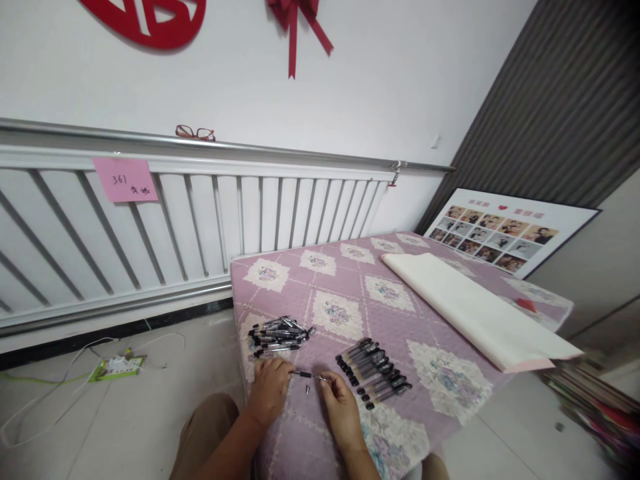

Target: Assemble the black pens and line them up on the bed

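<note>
pink paper note (126, 180) up on the white metal radiator (250, 213), reading "361", the handwritten characters below it unclear! down over the purple floral bedspread (340, 277), the left hand (273, 390) pinches one end of a slim black pen part (303, 375); its other end points at the right hand (340, 407), thumb and forefinger pressed on a thin silvery piece (319, 378). small metal cone (307, 389) lying between the hands!

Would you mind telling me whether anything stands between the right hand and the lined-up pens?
Nothing visible does: the right hand is just left of the lined-up pens, with only patterned cloth showing in the gap. The small shiny piece lies on the hand's other side, out of that path.
</note>
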The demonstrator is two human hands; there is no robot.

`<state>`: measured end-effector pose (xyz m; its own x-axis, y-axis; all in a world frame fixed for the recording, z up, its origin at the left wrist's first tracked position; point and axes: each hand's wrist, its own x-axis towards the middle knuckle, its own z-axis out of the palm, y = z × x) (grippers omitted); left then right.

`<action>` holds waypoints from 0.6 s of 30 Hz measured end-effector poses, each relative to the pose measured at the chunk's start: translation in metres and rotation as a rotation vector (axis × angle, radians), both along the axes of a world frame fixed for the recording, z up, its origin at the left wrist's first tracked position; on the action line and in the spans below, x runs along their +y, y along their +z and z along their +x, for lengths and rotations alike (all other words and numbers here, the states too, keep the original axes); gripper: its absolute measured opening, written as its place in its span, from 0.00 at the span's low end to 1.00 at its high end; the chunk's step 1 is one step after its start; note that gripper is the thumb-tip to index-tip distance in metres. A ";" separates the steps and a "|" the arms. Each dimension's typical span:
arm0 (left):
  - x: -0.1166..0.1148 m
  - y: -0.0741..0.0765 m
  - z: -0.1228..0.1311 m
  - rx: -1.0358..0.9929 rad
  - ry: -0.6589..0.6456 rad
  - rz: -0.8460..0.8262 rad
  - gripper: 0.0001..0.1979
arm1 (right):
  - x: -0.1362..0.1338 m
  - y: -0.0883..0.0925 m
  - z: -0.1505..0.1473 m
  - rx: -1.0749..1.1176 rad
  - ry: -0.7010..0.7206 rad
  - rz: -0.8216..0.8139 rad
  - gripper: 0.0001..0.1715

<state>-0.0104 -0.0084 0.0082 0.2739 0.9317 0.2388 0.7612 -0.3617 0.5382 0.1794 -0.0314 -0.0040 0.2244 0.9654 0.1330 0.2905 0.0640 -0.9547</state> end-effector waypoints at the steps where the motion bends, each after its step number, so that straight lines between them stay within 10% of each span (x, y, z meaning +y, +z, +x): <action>1: 0.000 0.000 0.000 0.001 -0.003 -0.003 0.15 | 0.000 0.001 0.000 -0.003 0.015 0.000 0.16; 18: 0.000 0.000 -0.001 -0.011 -0.071 -0.005 0.16 | -0.002 0.007 -0.001 -0.052 0.133 0.007 0.12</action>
<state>-0.0117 -0.0084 0.0085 0.3365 0.9112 0.2376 0.7280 -0.4118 0.5481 0.1783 -0.0337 0.0031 0.0874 0.9851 0.1480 0.3283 0.1118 -0.9379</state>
